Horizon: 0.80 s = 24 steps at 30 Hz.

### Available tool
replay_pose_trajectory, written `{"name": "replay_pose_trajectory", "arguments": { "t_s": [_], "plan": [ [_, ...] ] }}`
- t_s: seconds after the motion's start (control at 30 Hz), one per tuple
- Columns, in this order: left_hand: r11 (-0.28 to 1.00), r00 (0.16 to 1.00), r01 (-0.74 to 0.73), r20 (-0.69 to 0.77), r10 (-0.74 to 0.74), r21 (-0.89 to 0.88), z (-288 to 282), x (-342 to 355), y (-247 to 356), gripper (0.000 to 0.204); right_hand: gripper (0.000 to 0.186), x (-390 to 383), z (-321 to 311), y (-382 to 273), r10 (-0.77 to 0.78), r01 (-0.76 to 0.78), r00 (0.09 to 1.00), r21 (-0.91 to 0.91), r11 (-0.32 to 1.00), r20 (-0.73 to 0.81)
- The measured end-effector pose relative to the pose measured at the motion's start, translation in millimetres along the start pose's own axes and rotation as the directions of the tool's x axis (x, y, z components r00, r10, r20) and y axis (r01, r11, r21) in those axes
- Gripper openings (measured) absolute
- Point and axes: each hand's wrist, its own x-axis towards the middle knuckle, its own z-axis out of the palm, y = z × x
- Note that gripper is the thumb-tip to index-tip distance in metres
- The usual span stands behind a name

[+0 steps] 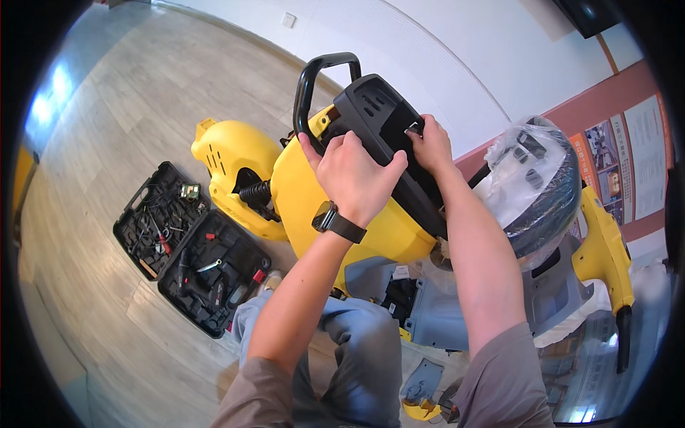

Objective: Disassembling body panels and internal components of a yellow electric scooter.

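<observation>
My left hand, a dark watch on its wrist, rests across the near side of the black console, its fingers bent but spread and its thumb apart. Its outer finger reaches the base of the black tubular handle. My right hand is closed at the console's dark recess, around a small piece with a pale edge that I cannot make out. The console sits atop a large yellow machine body. To the right lies a bulky black part wrapped in clear plastic and white padding.
An open tool case lies on the wooden floor at left, beside a yellow vented shell. A grey base and a yellow part with a black grip are at right. A white wall runs behind.
</observation>
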Motion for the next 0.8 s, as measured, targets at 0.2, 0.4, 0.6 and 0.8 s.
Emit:
{"name": "replay_pose_trajectory", "arguments": {
  "t_s": [0.2,0.4,0.6,0.8],
  "plan": [
    [1.000,1.000,0.020,0.024,-0.020,0.009,-0.8,1.0,0.4,0.049,0.035,1.0,-2.0,-3.7,-0.040,0.043,0.999,-0.093,0.995,0.031],
    [1.000,1.000,0.019,0.002,-0.018,-0.024,-1.4,0.8,3.8,0.044,0.034,3.4,-4.0,-2.6,-0.021,0.028,0.997,-0.105,0.994,0.068],
    [1.000,1.000,0.014,0.003,-0.014,0.006,-0.2,0.4,2.4,0.044,0.035,-1.2,-2.1,-2.8,-0.028,0.028,1.000,-0.112,0.993,0.001],
    [1.000,1.000,-0.003,0.012,0.003,0.006,1.3,-0.4,-1.1,0.048,0.042,7.0,-17.1,-2.5,0.077,-0.078,0.978,-0.001,0.997,0.194]
  ]
}}
